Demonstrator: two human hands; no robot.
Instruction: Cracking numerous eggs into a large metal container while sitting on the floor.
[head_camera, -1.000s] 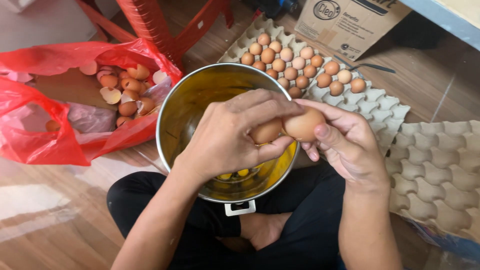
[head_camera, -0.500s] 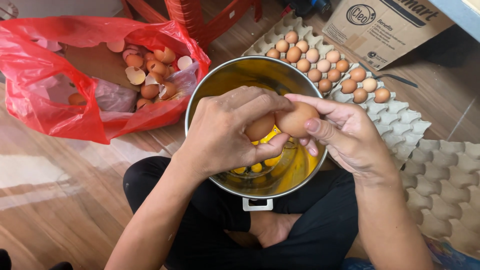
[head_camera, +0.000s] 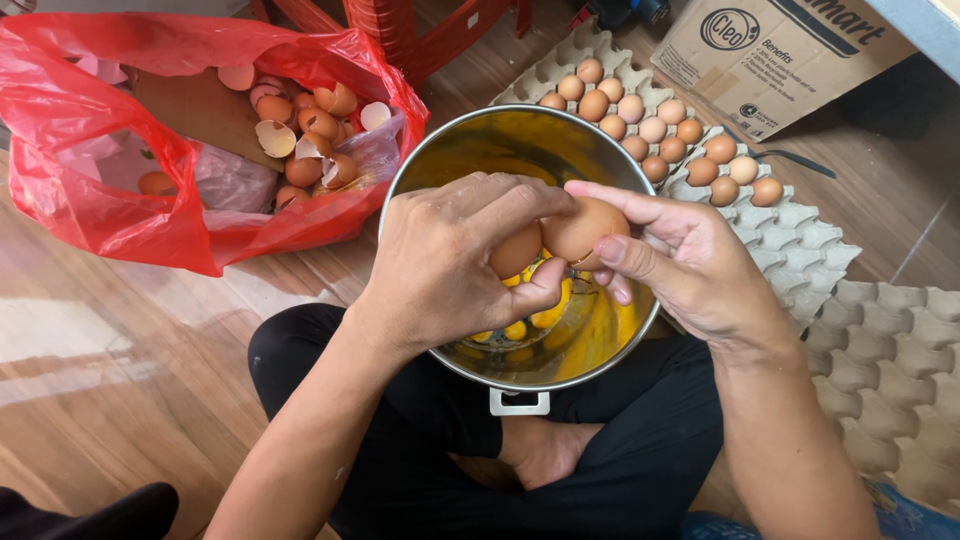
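Egg (head_camera: 575, 232), smooth brown shell, cracking open into two halves right over the steel pot (head_camera: 600, 330), long axis lying roughly left-right. Left hand (head_camera: 450, 260) pinching the nearer half between thumb and curled fingers, right hand (head_camera: 690, 265) gripping the other half with fingers stretched along the shell. Shiny pot wall smeared yellow, yolks pooled at the bottom. Compared with half a second back: halves pulled a bit further apart. Bumpy cardboard egg tray (head_camera: 800, 235) just behind, crinkly red plastic bag (head_camera: 100, 190) of broken shells off left.
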